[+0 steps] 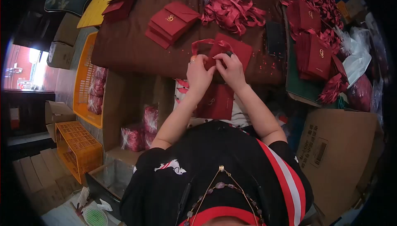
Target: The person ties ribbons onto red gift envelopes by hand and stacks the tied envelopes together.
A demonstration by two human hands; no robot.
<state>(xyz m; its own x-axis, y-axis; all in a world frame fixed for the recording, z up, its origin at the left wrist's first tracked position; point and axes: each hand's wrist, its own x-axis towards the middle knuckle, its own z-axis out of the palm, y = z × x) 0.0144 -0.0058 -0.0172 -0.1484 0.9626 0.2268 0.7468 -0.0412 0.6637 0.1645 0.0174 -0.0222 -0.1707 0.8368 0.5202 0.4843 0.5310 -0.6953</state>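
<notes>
A dark red card pouch (239, 49) lies open at the table's front edge, under my hands. My left hand (199, 72) has its fingers closed at the pouch's left side, where a red ribbon (202, 42) loops up. Something orange shows at one of its fingertips, and a ring is on a finger. My right hand (230, 69) pinches at the same pouch, thumb and finger close to the left hand. A small dark thing (229, 54) shows at its fingers; I cannot tell what it is. Another red pouch (219, 102) with gold print lies on my lap.
Stacked red pouches (171, 21) and a heap of red ribbons (231, 9) lie on the brown-covered table (124, 48). A dark phone-like slab (274, 39) is to the right. More pouches (318, 54) sit on a green surface. A cardboard box (339, 151) and orange crates (78, 147) stand around.
</notes>
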